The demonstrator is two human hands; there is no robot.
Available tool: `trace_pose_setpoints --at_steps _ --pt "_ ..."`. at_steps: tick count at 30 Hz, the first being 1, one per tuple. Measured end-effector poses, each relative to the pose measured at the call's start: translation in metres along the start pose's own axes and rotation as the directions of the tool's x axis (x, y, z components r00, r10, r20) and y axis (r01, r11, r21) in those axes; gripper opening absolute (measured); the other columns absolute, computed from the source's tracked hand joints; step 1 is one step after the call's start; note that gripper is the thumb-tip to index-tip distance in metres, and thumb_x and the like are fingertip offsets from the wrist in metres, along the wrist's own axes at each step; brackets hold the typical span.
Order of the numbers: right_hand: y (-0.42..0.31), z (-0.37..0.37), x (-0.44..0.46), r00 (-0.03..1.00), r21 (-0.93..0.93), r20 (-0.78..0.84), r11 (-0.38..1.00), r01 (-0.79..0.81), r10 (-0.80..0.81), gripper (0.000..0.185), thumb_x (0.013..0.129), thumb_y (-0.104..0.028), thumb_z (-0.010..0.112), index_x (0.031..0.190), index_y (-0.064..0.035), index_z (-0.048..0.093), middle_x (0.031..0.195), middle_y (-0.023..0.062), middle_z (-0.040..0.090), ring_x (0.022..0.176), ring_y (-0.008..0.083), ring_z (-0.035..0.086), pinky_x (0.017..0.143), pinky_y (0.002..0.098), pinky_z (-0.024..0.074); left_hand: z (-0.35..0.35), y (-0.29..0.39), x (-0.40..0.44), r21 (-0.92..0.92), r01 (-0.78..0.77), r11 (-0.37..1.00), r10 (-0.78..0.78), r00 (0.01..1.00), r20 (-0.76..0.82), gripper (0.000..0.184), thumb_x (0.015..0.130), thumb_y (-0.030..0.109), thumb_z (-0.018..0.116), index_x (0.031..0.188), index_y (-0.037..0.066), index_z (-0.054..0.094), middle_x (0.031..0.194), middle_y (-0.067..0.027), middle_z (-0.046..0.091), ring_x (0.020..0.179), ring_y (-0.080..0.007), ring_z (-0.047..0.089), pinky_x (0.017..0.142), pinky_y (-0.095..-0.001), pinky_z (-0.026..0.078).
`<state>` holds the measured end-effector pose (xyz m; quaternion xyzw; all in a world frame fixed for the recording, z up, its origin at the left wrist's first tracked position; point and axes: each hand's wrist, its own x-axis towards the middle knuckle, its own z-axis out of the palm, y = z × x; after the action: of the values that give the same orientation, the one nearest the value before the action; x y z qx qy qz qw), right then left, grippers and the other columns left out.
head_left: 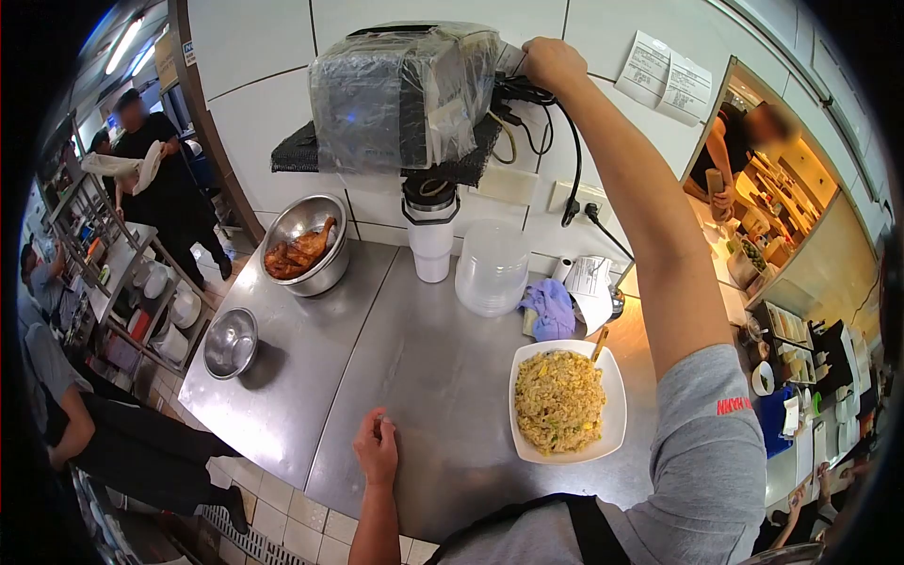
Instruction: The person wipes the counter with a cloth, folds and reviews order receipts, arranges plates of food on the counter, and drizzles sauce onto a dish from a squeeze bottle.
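Observation:
My right hand (554, 66) is raised to the wall beside the plastic-wrapped machine (405, 94), its fingers closed at a pale slip of paper (510, 58); how much of the slip it holds is hard to see. My left hand (377, 444) hovers over the steel table (424, 363), fingers curled together; anything inside them is too small to name. A white square bowl of fried rice (559, 400) with a spoon handle (601, 343) stands at the right of the table.
A steel bowl (325, 277) holds browned meat (299, 250), with a smaller steel bowl (231, 344) nearby. A white tumbler (430, 240), stacked clear containers (492, 268) and a purple cloth (549, 309) line the wall. People stand at left and beyond the opening at right.

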<state>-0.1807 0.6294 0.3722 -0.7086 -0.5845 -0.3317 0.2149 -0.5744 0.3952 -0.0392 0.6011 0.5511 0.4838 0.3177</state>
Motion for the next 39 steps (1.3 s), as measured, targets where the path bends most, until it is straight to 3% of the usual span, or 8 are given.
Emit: trace_pose_setpoints --at_steps 6,15,21,25,28,30,37,39 --pt "-0.012 -0.023 0.005 0.989 0.025 -0.099 0.994 -0.109 0.111 0.021 0.080 -0.019 0.053 0.098 -0.0117 0.062 0.097 0.0140 0.064 0.094 0.0334 0.060 0.078 0.0437 0.0487 0.000 0.000 0.000 0.016 0.000 1.000 0.000 1.000 -0.004 0.019 0.084 0.004 0.052 0.101 0.002 0.060 0.064 -0.0019 0.057 0.056 -0.0077 0.051 0.052 -0.0232 0.042" --pt "0.007 0.019 0.031 0.977 -0.144 -0.129 0.978 0.149 -0.168 0.017 0.080 -0.018 0.053 0.092 -0.0090 0.060 0.090 0.0160 0.064 0.086 0.0356 0.061 0.074 0.0454 0.0490 -0.004 0.005 0.000 0.038 0.027 0.999 -0.028 0.999 0.026 0.019 0.083 0.005 0.054 0.100 0.002 0.060 0.067 -0.0072 0.061 0.060 -0.0135 0.058 0.057 -0.0275 0.046" --pt "0.030 -0.107 -0.053 0.955 0.505 -0.292 0.855 0.118 0.041 0.031 0.084 -0.024 0.058 0.105 -0.0015 0.061 0.089 0.0138 0.066 0.080 0.0219 0.064 0.071 0.0318 0.0487 0.000 0.001 -0.001 0.058 -0.034 0.998 0.037 0.998 -0.052 0.016 0.084 0.009 0.055 0.096 0.000 0.061 0.069 -0.0073 0.061 0.060 -0.0127 0.057 0.058 -0.0279 0.046" --pt "-0.002 -0.139 -0.223 0.978 0.947 0.210 0.253 -0.199 -0.017 0.032 0.079 -0.019 0.066 0.104 0.0013 0.061 0.089 0.0058 0.065 0.078 0.0114 0.060 0.071 0.0275 0.0489 0.000 -0.006 -0.002 -0.018 -0.055 0.998 0.054 0.998 -0.040 0.015 0.085 0.012 0.055 0.094 0.001 0.061 0.069 -0.0070 0.061 0.062 -0.0125 0.057 0.057 -0.0280 0.046" --pt "-0.019 -0.128 -0.341 0.894 0.893 0.440 0.146 -0.426 -0.082 0.026 0.081 -0.009 0.064 0.105 0.0018 0.060 0.091 0.0058 0.065 0.079 0.0107 0.060 0.072 0.0246 0.0483 0.005 -0.006 -0.008 0.008 0.060 0.998 -0.060 0.998 -0.036 0.020 0.088 0.018 0.055 0.099 0.002 0.062 0.071 -0.0050 0.061 0.065 -0.0108 0.057 0.059 -0.0261 0.046" --pt "-0.027 -0.119 -0.398 0.838 0.841 0.541 0.052 -0.539 -0.070 0.024 0.082 -0.006 0.063 0.104 0.0017 0.060 0.091 0.0057 0.066 0.080 0.0100 0.060 0.072 0.0241 0.0482 0.016 0.018 -0.029 -0.439 0.168 0.883 -0.179 0.984 0.015 0.025 0.089 0.020 0.055 0.106 0.003 0.060 0.080 -0.0043 0.063 0.073 -0.0119 0.058 0.065 -0.0256 0.046" --pt "-0.043 -0.126 -0.493 0.770 0.767 0.637 -0.061 -0.638 -0.038 0.021 0.083 -0.006 0.063 0.103 0.0020 0.061 0.093 0.0059 0.065 0.080 0.0095 0.059 0.071 0.0236 0.0475 0.030 0.170 -0.139 -0.888 0.009 0.459 0.229 0.965 0.128 0.051 0.087 0.002 0.043 0.137 0.002 0.033 0.130 -0.0103 0.042 0.118 -0.0182 0.043 0.098 -0.0309 0.035" --pt "-0.046 -0.134 -0.501 0.777 0.776 0.627 -0.045 -0.629 -0.056 0.022 0.083 -0.006 0.063 0.103 0.0020 0.061 0.092 0.0059 0.065 0.080 0.0093 0.059 0.072 0.0233 0.0473 0.025 0.166 -0.146 -0.832 0.041 0.553 0.281 0.931 0.232 0.055 0.084 -0.001 0.042 0.138 0.001 0.032 0.135 -0.0111 0.037 0.123 -0.0189 0.037 0.103 -0.0310 0.028"
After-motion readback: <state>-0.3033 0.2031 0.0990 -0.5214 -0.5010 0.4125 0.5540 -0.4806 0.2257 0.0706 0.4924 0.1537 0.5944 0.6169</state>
